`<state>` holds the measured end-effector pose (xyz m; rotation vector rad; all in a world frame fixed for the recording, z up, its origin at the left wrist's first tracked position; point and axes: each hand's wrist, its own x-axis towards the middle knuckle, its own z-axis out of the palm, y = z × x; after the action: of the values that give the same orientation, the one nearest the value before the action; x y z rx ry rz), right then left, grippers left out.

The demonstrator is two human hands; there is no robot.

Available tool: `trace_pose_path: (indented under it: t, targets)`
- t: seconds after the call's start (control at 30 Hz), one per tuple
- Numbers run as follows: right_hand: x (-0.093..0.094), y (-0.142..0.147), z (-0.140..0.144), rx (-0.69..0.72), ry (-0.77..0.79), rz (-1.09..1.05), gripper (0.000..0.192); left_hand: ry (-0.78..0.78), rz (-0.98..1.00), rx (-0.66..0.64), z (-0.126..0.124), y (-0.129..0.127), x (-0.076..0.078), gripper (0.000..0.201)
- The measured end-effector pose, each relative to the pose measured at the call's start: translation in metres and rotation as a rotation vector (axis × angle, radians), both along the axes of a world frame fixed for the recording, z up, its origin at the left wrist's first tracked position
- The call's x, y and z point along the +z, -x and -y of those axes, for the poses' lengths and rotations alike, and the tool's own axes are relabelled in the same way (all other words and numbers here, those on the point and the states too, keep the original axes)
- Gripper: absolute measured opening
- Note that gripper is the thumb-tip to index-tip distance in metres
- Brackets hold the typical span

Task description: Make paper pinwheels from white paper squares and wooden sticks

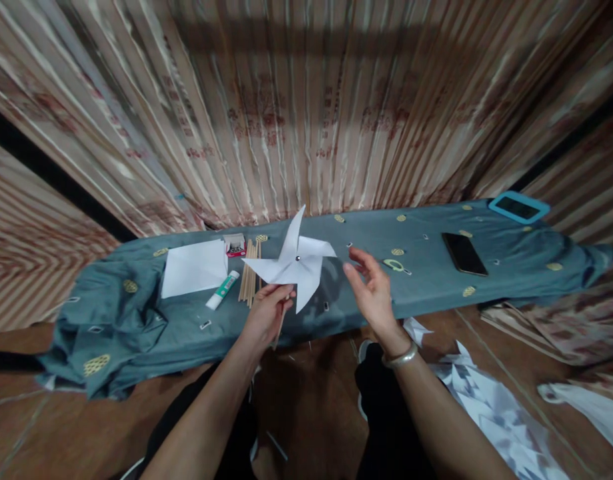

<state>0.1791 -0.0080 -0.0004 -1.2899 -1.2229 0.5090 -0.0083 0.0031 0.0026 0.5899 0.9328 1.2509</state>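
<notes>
So the white paper pinwheel is up in the left hand, over the grey-green cloth, with its four blades fanned out around a small dark-and-shiny pin in the middle. Left thumb and fingers are pinching its thin stick just below the blades. The right hand is just to the right of the pinwheel, not touching it, fingers loosely curled with a gap to the thumb, nothing in the grip, silvery bangle on the wrist. Just left of the pinwheel there's a bunch of wooden sticks, then a green-and-white glue stick and a little red box, and past those some white paper. Well off to the pinwheel's right sits a dark phone, with a blue-framed tablet even further out. Down on the floor, right of the pinwheel, lies a heap of folded white paper.
</notes>
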Motion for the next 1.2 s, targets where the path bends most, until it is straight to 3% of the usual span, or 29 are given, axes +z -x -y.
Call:
trace_pose_path:
  t: [0.1, 0.17, 0.3, 0.4, 0.63, 0.83, 1.2]
  targets:
    - [-0.013, 0.012, -0.001, 0.102, 0.098, -0.086, 0.037, 0.003, 0.125, 0.003, -0.007, -0.001, 0.004, 0.025]
    - [-0.017, 0.025, 0.002, 0.245, 0.193, -0.085, 0.032, 0.016, 0.208, 0.004, -0.012, -0.003, 0.005, 0.024]
    - [-0.018, 0.049, 0.013, 0.570, 0.333, -0.024, 0.031, 0.042, 0.280, 0.013, -0.016, -0.006, 0.007, 0.021]
    - [-0.019, 0.060, 0.020, 0.681, 0.383, -0.057, 0.029, 0.081, 0.308, 0.022, -0.016, -0.008, 0.011, 0.018]
    - [-0.023, 0.061, 0.019, 0.667, 0.381, -0.030, 0.022, 0.039, 0.297, 0.006, -0.014, -0.009, 0.008, 0.019]
    - [-0.019, 0.050, 0.013, 0.650, 0.367, -0.037, 0.023, 0.032, 0.123, -0.007, -0.007, -0.008, -0.002, 0.036]
    - [-0.023, 0.046, 0.008, 0.673, 0.360, 0.000, 0.025, 0.079, -0.027, -0.003, -0.001, -0.005, -0.008, 0.042]
